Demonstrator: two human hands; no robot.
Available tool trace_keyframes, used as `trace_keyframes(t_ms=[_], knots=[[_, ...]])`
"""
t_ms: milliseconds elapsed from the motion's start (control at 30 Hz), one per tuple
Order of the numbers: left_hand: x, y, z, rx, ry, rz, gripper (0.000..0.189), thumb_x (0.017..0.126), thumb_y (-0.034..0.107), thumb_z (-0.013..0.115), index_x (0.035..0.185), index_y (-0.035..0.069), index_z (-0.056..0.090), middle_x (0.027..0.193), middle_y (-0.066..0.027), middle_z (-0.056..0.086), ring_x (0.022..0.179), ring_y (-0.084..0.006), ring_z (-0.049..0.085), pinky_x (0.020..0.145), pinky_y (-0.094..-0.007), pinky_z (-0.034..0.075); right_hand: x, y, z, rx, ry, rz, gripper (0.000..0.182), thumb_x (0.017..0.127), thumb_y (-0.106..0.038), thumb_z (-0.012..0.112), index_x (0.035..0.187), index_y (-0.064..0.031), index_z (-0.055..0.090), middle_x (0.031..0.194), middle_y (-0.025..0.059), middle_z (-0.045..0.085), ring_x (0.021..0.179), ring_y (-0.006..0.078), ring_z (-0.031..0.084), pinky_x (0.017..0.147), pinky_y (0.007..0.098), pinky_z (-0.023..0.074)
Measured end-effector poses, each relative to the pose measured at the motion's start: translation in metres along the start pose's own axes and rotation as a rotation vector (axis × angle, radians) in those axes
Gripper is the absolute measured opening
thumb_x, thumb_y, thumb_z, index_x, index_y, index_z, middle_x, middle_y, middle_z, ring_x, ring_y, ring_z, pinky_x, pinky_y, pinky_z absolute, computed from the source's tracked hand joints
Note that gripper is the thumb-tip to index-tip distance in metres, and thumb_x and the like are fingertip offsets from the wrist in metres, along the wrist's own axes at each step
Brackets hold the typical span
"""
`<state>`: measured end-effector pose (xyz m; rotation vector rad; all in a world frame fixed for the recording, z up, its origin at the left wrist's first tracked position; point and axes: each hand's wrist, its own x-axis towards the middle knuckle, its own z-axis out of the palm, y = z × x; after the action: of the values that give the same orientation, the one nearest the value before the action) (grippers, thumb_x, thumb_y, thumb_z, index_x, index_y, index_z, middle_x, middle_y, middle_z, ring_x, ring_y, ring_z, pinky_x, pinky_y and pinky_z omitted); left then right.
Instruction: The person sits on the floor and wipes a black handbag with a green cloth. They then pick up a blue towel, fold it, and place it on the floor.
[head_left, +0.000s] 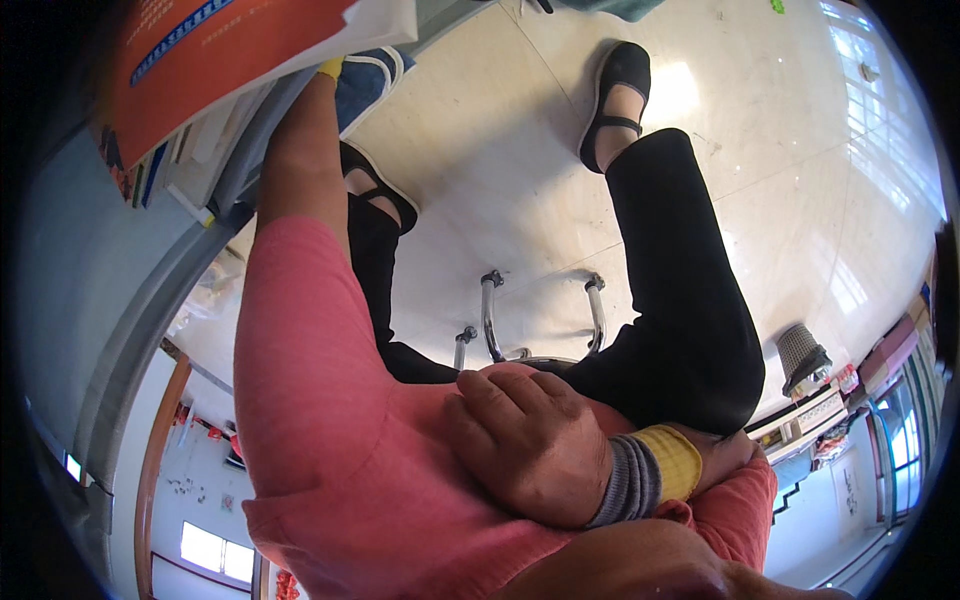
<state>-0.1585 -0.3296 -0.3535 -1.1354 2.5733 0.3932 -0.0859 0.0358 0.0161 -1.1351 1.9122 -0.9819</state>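
My right hand (532, 450) lies on the front of my pink shirt (420, 465), back upward, its fingers loosely bent and slightly apart. Nothing shows in it; its palm side is hidden. A grey and yellow cuff (652, 472) circles that wrist. My left arm reaches forward along the table edge (251, 165), with a bit of yellow at the wrist. My left hand is out of view behind an orange printed cover (240, 67) that bears writing. Next to that wrist is a dark blue item with white trim (367, 82), whose kind is unclear.
Several books (191, 154) are stacked under the orange cover on the table (97, 240). Chrome seat legs (487, 315) stand between my black-trousered legs (675, 285) on the glossy tiled floor (495, 187). At the right are a grey basket (802, 356) and a low shelf (806, 420).
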Motion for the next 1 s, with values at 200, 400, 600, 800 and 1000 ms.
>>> trace_keyframes(t_ms=[200,400,600,800,1000], knots=[[0.001,-0.018,0.007,0.018,0.063,-0.036,0.073,0.072,0.052,0.057,0.126,0.003,0.047,0.131,-0.0222,0.048,0.115,-0.0337,0.051,0.093,-0.0459,0.042,0.002,0.002,-0.008,0.062,-0.033,0.045,0.027,0.068,-0.010,0.059,0.091,0.0036,0.061,0.096,0.0180,0.060,0.079,0.0225,0.060,0.063,0.0318,0.0506],[-0.017,-0.040,0.013,0.019,0.173,-0.147,0.065,0.074,0.045,0.057,0.124,0.003,0.048,0.131,-0.0217,0.048,0.113,-0.0328,0.053,0.092,-0.0451,0.044,0.003,0.001,-0.010,0.038,-0.052,0.026,0.030,0.066,-0.011,0.060,0.092,0.0045,0.060,0.096,0.0178,0.059,0.079,0.0220,0.060,0.061,0.0306,0.0494],[-0.053,-0.033,0.017,0.009,0.127,-0.400,0.058,0.076,0.037,0.056,0.122,0.003,0.049,0.131,-0.0212,0.048,0.112,-0.0319,0.054,0.091,-0.0444,0.045,0.002,-0.005,-0.007,0.065,-0.006,0.027,0.030,0.066,-0.009,0.059,0.092,0.0046,0.060,0.096,0.0176,0.059,0.079,0.0214,0.059,0.058,0.0296,0.0473],[-0.061,-0.059,0.049,-0.069,0.280,-0.439,0.043,0.075,0.029,0.057,0.108,0.002,0.062,0.116,-0.0263,0.057,0.105,-0.0366,0.058,0.092,-0.0460,0.045,-0.007,-0.006,-0.004,0.054,-0.008,-0.035,0.029,0.066,-0.010,0.059,0.091,0.0039,0.061,0.095,0.0181,0.059,0.077,0.0214,0.059,0.057,0.0294,0.0468],[-0.048,-0.063,0.020,0.191,0.160,-0.292,0.052,0.076,0.030,0.061,0.121,0.006,0.053,0.123,-0.0236,0.052,0.111,-0.0398,0.053,0.095,-0.0488,0.042,-0.007,-0.004,-0.007,0.056,0.008,-0.033,0.029,0.066,-0.010,0.059,0.092,0.0040,0.061,0.096,0.0184,0.059,0.076,0.0215,0.059,0.056,0.0298,0.0467]])
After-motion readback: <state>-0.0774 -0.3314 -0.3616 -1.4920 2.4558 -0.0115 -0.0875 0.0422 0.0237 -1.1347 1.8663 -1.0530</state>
